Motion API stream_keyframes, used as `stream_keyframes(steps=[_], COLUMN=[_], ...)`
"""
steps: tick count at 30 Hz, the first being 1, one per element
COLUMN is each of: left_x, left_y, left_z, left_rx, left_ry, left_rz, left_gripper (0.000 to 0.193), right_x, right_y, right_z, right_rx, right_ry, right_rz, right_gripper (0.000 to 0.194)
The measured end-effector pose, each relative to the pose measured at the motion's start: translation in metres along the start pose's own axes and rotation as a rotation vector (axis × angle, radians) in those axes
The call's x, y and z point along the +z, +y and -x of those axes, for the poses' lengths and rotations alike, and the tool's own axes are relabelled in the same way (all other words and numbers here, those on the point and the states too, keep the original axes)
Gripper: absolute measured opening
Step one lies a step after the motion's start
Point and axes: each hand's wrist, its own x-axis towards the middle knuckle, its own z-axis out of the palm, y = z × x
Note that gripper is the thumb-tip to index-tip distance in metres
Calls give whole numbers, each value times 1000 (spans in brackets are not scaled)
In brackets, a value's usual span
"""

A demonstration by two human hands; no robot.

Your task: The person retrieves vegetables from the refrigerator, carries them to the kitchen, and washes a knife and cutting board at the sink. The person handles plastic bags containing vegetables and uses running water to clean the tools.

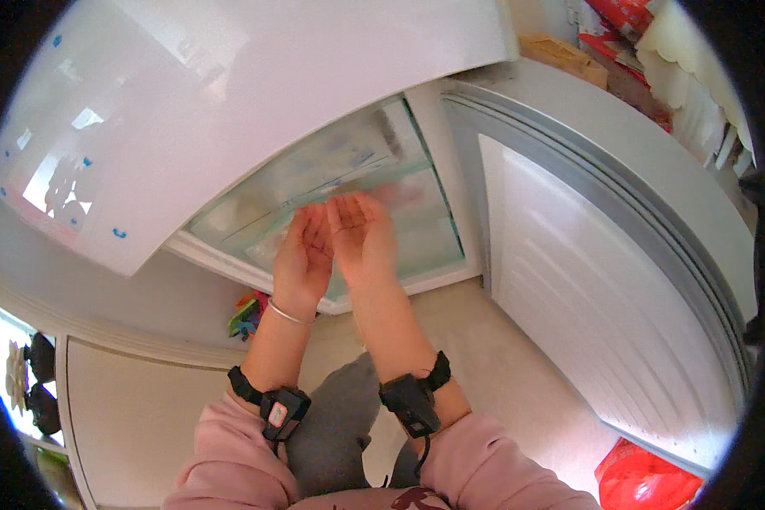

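My left hand (303, 258), with a silver bangle at its wrist, is held palm up, its fingers slightly curled. Beside it my right hand (362, 239) is also palm up, the fingertips of both hands nearly meeting. I see nothing lying in either palm. Both hands are in front of the translucent greenish freezer drawers (421, 233) inside the white fridge; whether the fingertips touch a drawer front cannot be made out. Blurred contents show through the plastic. The open freezer door (567, 274), with its grey gasket, stands to my right.
Above the drawers is the fridge's glossy white upper door (261, 76). A red plastic bag (644, 478) sits on the floor by the open door's outer end. A multicoloured object (248, 315) lies at the fridge's lower left. A cardboard box (564, 60) is behind the door.
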Motion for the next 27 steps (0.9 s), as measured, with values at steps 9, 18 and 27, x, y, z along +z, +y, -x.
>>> stream_keyframes(steps=[9, 18, 27], left_x=[7, 13, -18], left_y=[58, 53, 57], left_z=[11, 2, 17], left_rx=[1324, 1430, 1333], left_ry=[-156, -79, -141], left_rz=[-1599, -1705, -1705], left_gripper=[35, 52, 57], right_x=[0, -4, 3], right_y=[6, 5, 2], right_z=[1, 1, 7], right_rx=[-61, -56, -21], right_ry=[89, 52, 36], right_rz=[-27, 57, 7], right_gripper=[10, 12, 12])
